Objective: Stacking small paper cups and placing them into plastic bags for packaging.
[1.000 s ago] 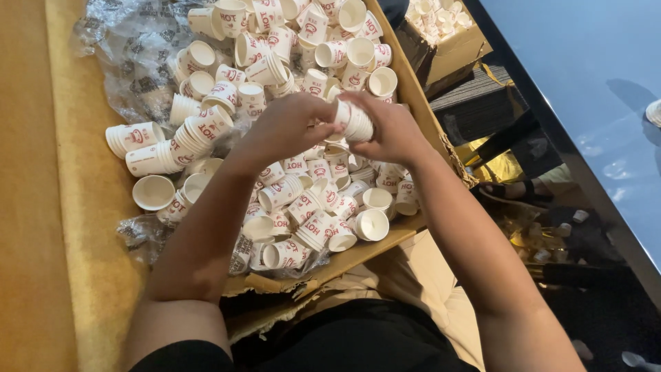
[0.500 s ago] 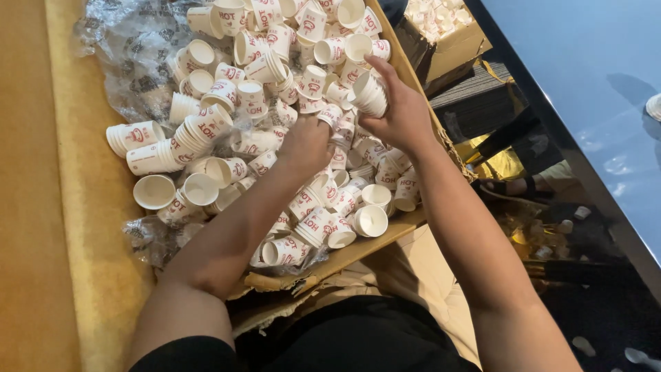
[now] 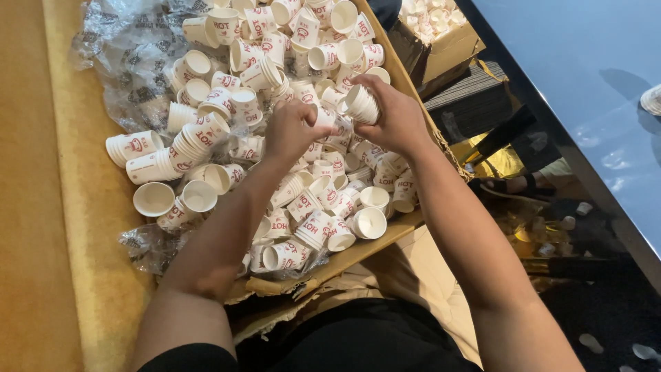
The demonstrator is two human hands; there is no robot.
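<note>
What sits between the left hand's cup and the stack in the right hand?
Nothing visible. The left hand holds a single cup right beside the nested stack gripped by the right hand; only a small open gap above the loose cup pile.

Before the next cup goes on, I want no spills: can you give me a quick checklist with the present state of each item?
1. Right hand grips the stack of cups: ok.
2. Left hand holds a single cup: ok.
3. Single cup close to the stack: ok.
4. Single cup's mouth faces the right way for nesting: cannot tell, fingers cover it.
5. Loose cups contained on the cardboard tray: ok.
6. Plastic wrap clear of both hands: ok.
</note>
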